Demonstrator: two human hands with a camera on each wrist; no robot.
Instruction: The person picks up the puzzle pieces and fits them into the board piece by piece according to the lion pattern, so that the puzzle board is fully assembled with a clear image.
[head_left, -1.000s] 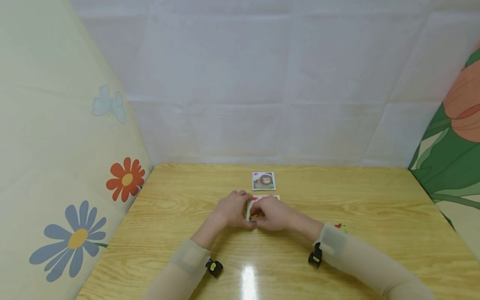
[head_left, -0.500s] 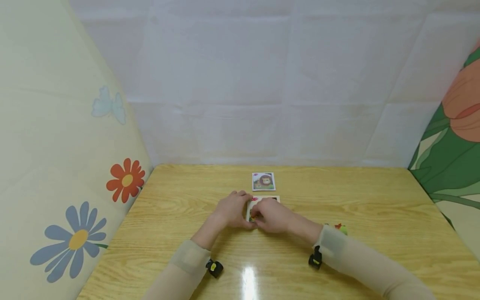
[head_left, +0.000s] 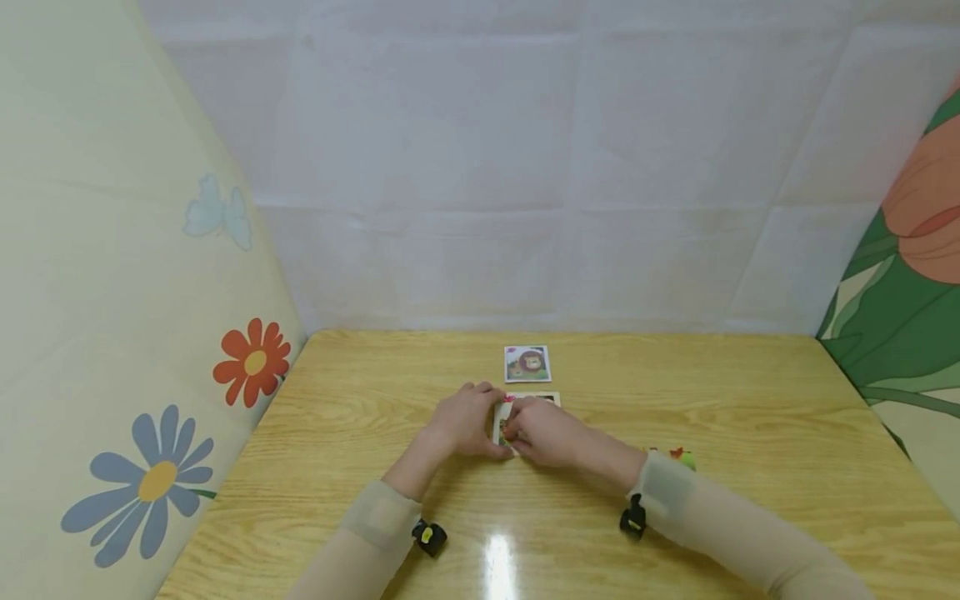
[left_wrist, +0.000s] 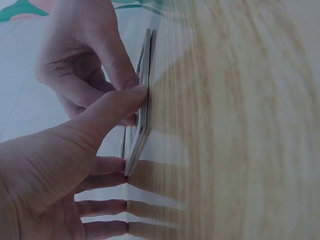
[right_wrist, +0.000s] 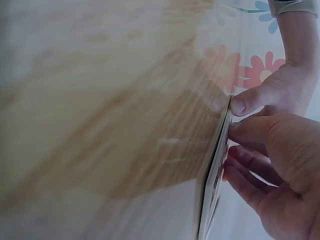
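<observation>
A square picture board (head_left: 551, 396) with a pale border lies flat on the wooden table, partly covered by both hands. My left hand (head_left: 463, 423) grips its left side, thumb at the near edge and index finger toward the far edge. In the left wrist view, the other fingers of that hand are spread, their tips touching the table. My right hand (head_left: 551, 432) is bent over the board, thumb and curled fingertips at its surface in the right wrist view. I cannot tell whether a small piece sits between them.
A square card with a lion picture (head_left: 527, 364) lies just behind the board. Small red and green pieces (head_left: 684, 457) lie beside the right sleeve, partly hidden by it. A white cloth (head_left: 555, 167) hangs behind the table, with flower-patterned cloths at both sides.
My right hand has shifted slightly to the right over the board, showing a little more of its picture. The left hand keeps its place on the board's edges.
</observation>
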